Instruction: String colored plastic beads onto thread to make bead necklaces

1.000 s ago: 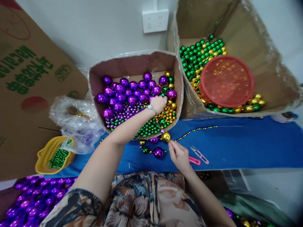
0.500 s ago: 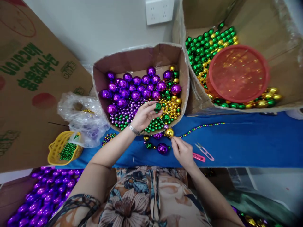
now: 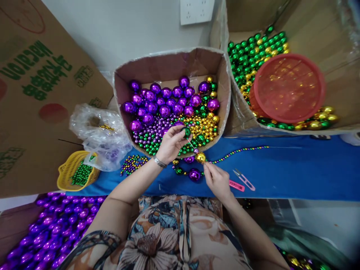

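Left hand [image 3: 170,145], drawn back within the last second from deeper in the cardboard box [image 3: 168,66], pinches a green bead [image 3: 186,132] over the box's front at a thin shaft [image 3: 191,144] while right hand [image 3: 218,182] pinches at a gold bead [image 3: 200,157], so I log the piece fetched, threading unclear.

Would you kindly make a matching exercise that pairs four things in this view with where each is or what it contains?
1. Yellow basket
2. Held green bead
3. Pink-handled thread snips
4. Red bowl

A. On the blue cloth, right of the right hand
B. Inside the upper-right cardboard box
C. Contains small green beads
D. In the left hand

Pairs: 1-C, 2-D, 3-A, 4-B
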